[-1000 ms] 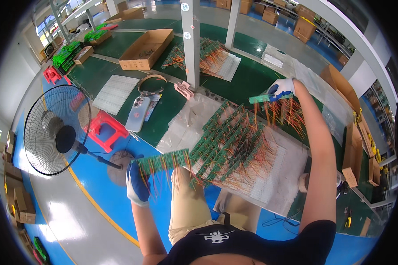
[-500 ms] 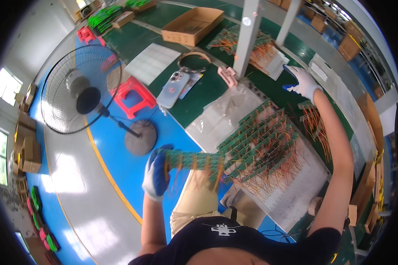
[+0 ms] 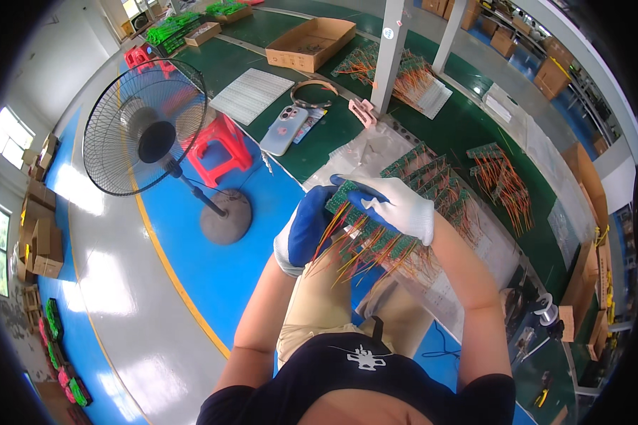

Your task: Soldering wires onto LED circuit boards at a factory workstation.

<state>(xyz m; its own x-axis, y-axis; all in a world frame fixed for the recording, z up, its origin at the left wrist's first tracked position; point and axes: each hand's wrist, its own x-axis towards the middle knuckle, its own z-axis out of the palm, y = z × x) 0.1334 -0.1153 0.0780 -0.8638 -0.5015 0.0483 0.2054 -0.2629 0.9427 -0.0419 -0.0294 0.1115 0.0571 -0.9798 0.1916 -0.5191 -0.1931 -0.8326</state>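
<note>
Both my hands wear white gloves with blue palms and meet over the table's near edge. My left hand (image 3: 303, 230) is closed on one end of a green circuit board strip (image 3: 341, 196) with red, orange and yellow wires hanging from it. My right hand (image 3: 407, 207) lies over the same strip, its fingers pressed on it and hiding part of it. Under and beyond the right hand, rows of wired circuit boards (image 3: 443, 178) lie on a pale sheet. Another small group of wired boards (image 3: 502, 185) rests farther right on the green table.
A phone (image 3: 286, 132), a headband (image 3: 316, 92), a white perforated panel (image 3: 252, 95) and a cardboard tray (image 3: 310, 44) lie farther back. A grey post (image 3: 388, 60) rises from the table. At left stand a fan (image 3: 156, 142) and a red stool (image 3: 220, 152). A wire spool (image 3: 544, 309) sits at right.
My right hand has come back from the far right and now grips the strip too. My left hand has moved up and right with the strip.
</note>
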